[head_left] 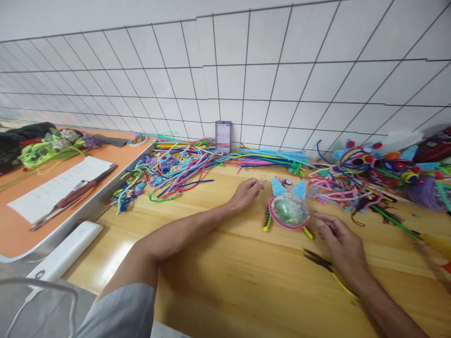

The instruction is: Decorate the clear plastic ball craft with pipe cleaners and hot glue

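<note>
My left hand [247, 193] is closed in a pinch left of a clear dome [289, 210]; a tiny pale speck shows by its fingertips, too small to name. The dome has a pink rim, greenish contents and two blue fuzzy ear shapes [299, 188] on top. Yellow-tipped strips [267, 219] stick out below it. On the dome's right, apart from it, my right hand [340, 241] has its fingers curled and thumb near the index finger; anything between them is hidden. Below that hand lies a dark-jawed cutting tool [319, 259] with a yellow handle, pliers or scissors.
Bundles of coloured pipe cleaners [183, 169] lie along the wall, where a phone [223, 137] leans. Finished fuzzy figures [357, 157] stand at the right. Leftward are a white power strip [66, 253] and an orange table [116, 162] with paper [84, 171] and a red-handled tool [73, 196].
</note>
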{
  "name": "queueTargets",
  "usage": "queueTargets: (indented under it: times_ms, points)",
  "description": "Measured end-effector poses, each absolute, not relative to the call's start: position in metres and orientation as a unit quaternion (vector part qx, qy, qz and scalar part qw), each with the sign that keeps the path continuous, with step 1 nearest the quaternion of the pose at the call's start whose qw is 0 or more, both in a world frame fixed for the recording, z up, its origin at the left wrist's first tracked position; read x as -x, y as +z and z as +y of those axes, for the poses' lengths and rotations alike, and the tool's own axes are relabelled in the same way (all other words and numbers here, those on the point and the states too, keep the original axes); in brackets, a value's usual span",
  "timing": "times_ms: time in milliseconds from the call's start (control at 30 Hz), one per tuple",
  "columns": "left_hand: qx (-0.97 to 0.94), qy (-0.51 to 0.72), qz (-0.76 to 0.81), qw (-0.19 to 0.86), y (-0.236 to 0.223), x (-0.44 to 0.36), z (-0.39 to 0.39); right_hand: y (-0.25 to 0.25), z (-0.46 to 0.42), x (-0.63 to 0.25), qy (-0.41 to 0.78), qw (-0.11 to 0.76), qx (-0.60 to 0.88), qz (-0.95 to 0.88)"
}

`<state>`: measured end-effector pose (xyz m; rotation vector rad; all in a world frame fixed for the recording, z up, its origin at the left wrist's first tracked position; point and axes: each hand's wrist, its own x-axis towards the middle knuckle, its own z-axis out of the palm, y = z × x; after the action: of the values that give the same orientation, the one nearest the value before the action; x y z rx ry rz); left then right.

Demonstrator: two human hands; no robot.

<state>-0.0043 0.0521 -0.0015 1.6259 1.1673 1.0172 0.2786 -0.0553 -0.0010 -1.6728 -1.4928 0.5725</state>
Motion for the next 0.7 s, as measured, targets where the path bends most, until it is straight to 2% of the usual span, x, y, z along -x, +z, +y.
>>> queueTargets:
  times_ms: [267,433,533,700]
  points:
    - [-0.757,0.381,0.472,0.243,0.010,0.001,0.126,-0.009,-0.054,-0.281,0.226,0.409,0.645,-0.604]
    - [-0.859,0.183,0.475,0.043,-0.008,-0.005,0.155,-0.012,-0.055,-0.283,0.240,0.423,0.649,-0.585]
    - [-0.860,0.136,0.490,0.036,-0.016,-0.004,0.160,-0.010,-0.056,-0.282,0.250,0.428,0.649,-0.577]
    - [-0.860,0.147,0.487,0.039,-0.017,-0.002,0.160,-0.004,-0.055,-0.281,0.235,0.439,0.660,-0.562]
